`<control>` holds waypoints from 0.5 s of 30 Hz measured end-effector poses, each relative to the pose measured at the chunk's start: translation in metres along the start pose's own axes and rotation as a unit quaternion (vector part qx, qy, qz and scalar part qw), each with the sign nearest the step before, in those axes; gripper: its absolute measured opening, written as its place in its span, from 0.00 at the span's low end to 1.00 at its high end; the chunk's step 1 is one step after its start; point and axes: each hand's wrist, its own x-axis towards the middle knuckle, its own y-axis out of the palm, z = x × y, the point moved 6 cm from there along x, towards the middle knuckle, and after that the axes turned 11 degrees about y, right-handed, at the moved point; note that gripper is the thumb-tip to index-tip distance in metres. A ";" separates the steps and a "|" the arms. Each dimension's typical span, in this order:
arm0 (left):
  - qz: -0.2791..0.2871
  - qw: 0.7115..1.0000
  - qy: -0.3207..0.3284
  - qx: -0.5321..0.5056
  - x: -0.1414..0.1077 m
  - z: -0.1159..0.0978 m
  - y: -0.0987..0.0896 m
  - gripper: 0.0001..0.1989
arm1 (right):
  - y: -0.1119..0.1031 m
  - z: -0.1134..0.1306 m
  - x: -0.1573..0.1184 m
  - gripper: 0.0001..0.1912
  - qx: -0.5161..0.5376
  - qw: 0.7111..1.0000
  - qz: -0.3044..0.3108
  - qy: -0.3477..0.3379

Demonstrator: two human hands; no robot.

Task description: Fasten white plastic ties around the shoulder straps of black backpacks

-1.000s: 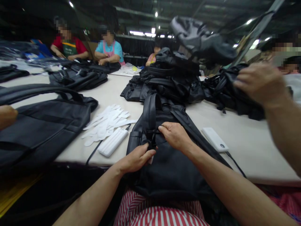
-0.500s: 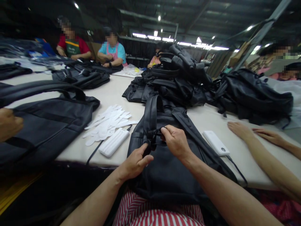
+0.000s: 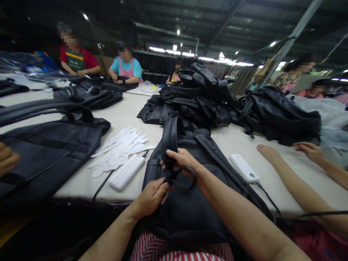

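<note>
Fingers of the left hand point(image 3: 150, 195) pinch at the dark buckle point(image 3: 170, 176) (exact grip half hidden), nearer the body. Right hand point(image 3: 181, 159), just beyond, closes around the padded strap point(image 3: 170, 136), thumb on top. Strap's long axis runs away from the wearer, along the black backpack point(image 3: 195, 203) at the table point(image 3: 130, 113) edge; piled bags point(image 3: 195, 94) farther off.
</note>
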 end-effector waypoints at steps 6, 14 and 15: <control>-0.069 0.996 -0.055 0.012 0.003 0.014 -0.012 0.19 | -0.036 0.053 0.036 0.07 0.140 0.969 -0.199 -0.040; -0.172 0.950 -0.204 -0.162 0.004 0.044 -0.012 0.21 | -0.122 0.048 -0.013 0.18 -0.213 0.955 -0.205 -0.024; -0.201 0.943 -0.228 -0.139 0.002 0.046 -0.015 0.21 | -0.144 0.043 -0.038 0.18 -0.282 0.929 -0.238 -0.033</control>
